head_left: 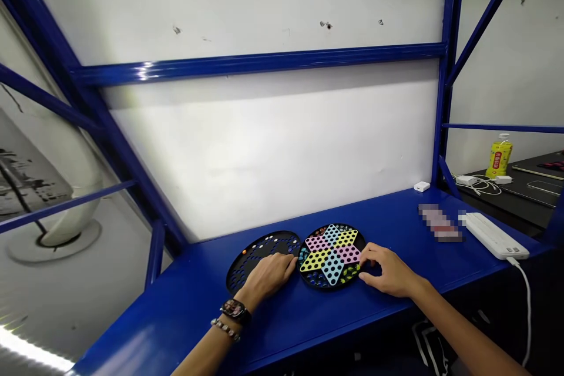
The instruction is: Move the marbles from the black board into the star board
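Observation:
A round black tray holds a star-shaped board in pink, yellow and blue, with coloured marbles in the pockets around the star. To its left lies a second round black board with holes, a few white pieces and one orange marble. My left hand, with a watch and a bracelet at the wrist, rests over the front of the black board, its fingertips near the star tray's left edge; what is under the fingers is hidden. My right hand is at the tray's right edge, thumb and fingers apart, holding nothing visible.
A white power bank with a cable lies at the right of the blue table. Near it are a blurred flat object and a white adapter. A yellow bottle stands on the dark table beyond. Blue frame bars surround the white wall panel.

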Demonstrator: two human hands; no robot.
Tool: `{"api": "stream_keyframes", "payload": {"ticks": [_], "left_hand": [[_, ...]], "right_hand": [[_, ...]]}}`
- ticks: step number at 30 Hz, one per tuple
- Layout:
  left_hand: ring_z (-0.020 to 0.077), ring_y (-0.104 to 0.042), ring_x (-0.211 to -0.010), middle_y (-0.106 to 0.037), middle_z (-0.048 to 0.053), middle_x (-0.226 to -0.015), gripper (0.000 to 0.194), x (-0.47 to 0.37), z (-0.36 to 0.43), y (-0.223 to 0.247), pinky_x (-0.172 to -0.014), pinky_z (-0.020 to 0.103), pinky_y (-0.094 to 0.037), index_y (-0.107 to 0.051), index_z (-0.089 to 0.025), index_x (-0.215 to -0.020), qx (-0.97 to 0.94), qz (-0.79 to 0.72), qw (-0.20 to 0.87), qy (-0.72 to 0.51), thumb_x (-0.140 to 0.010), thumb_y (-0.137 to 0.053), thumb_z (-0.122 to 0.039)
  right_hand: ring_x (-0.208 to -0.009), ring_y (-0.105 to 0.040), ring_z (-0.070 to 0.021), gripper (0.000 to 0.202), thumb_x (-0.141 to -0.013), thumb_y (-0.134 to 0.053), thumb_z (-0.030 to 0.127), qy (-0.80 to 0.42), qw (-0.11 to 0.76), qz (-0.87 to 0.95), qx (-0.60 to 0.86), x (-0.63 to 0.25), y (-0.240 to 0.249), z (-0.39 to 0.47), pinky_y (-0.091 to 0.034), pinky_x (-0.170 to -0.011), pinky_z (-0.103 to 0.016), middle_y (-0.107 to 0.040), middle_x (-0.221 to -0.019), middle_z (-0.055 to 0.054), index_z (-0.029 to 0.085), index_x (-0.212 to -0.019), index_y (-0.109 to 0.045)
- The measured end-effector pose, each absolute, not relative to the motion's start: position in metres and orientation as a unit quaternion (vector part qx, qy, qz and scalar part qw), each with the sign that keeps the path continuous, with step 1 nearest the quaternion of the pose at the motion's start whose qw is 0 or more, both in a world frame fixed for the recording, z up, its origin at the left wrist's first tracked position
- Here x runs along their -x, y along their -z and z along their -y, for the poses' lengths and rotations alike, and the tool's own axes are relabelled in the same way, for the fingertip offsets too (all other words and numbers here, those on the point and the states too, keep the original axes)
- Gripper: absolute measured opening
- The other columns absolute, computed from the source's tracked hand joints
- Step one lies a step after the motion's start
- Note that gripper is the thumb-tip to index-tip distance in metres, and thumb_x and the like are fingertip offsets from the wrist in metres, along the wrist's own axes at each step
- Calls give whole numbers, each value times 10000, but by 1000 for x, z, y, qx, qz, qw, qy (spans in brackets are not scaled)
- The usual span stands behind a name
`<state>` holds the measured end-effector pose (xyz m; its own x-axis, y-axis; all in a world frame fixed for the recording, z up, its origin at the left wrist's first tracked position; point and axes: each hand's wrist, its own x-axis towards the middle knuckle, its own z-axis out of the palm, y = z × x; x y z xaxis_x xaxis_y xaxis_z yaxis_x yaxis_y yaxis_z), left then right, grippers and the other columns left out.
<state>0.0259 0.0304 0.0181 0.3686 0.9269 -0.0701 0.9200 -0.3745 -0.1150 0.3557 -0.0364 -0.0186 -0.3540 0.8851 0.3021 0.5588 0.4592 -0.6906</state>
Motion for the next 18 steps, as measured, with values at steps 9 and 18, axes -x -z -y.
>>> {"api": "stream_keyframes", "payload": {"ticks": [9,18], "left_hand": [[234,-696,-821,-733,92,-867,499,-17,-33,-6,-757,333,-462,-610,-215,-821,827,561,-31,5,-1047,-210,-411],[200,-570,-662,-625,63,-689,550,-44,-49,-24,-697,348,-427,-523,-230,-748,826,547,-13,132,-1044,-90,-394]], "right_hand": [[-848,-617,-168,108,-859,-671,305,-240,338,787,457,-355,18,37,-519,-780,-298,-655,-1063,-24,246,-949,-683],[-845,-613,-170,119,-865,-663,312,-244,344,782,459,-353,15,39,-524,-790,-314,-650,-1100,-26,252,-967,-676]]}}
